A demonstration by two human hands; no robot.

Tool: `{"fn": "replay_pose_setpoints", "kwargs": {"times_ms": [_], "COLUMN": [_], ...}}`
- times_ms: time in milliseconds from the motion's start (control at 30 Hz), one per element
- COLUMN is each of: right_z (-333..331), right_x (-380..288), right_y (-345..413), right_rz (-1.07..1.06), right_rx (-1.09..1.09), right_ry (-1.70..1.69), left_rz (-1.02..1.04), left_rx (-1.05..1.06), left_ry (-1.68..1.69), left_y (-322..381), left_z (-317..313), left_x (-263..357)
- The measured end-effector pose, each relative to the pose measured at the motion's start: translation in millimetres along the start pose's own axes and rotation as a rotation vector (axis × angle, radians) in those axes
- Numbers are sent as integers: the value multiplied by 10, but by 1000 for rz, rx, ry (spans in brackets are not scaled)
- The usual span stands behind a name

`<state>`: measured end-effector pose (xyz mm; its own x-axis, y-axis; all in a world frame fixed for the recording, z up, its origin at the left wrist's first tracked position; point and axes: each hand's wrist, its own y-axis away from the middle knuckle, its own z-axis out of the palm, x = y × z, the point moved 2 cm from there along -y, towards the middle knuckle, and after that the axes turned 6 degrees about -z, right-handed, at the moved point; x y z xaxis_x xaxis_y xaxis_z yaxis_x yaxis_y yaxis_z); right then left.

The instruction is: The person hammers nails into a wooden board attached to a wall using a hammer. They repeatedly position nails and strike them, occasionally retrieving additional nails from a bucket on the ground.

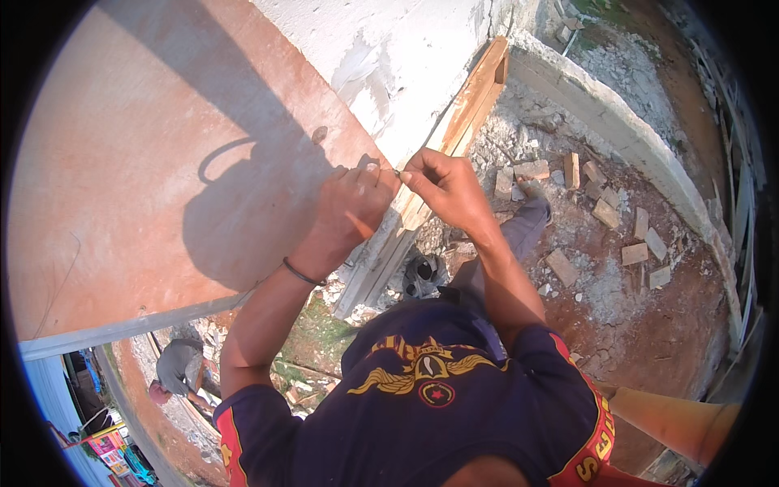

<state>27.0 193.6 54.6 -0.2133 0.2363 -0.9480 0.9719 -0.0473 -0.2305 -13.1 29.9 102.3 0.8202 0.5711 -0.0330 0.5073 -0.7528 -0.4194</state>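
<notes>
My right hand (449, 187) pinches a small, thin dark piece (398, 173) between thumb and forefinger; it is too small to name, perhaps wire or string. Against it, at the edge of a broad reddish slab (134, 176), my left hand (356, 198) is curled with its knuckles up. Whether the left fingers also grip the piece is hidden. Both hands meet where the slab borders a rough white plastered wall (389, 67). Just beyond and below them runs a wooden beam (465, 112).
Broken bricks (563, 268) and rubble lie on the ground at right, inside a low curved-looking concrete wall (633, 131). A black plastic bag (423, 274) is below the beam. Another person (179, 365) bends over at lower left. An orange-brown pole (669, 420) is at lower right.
</notes>
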Motion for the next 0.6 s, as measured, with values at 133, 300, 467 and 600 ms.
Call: {"fn": "replay_pose_setpoints", "kwargs": {"times_ms": [133, 300, 467, 600], "right_z": [207, 530, 502, 534], "right_x": [44, 90, -27, -121], "right_y": [64, -69, -427, -584], "right_rz": [-20, -166, -183, -172], "right_rx": [199, 444, 435, 402], "right_ry": [-197, -811, -857, -839], "left_rz": [34, -15, -309, -658], "left_rx": [116, 160, -13, -199], "left_ry": [-155, -138, 144, 683], "left_y": [-2, -42, -117, -135], "left_z": [65, -72, -344, -454], "left_x": [1, 69, 44, -49]}}
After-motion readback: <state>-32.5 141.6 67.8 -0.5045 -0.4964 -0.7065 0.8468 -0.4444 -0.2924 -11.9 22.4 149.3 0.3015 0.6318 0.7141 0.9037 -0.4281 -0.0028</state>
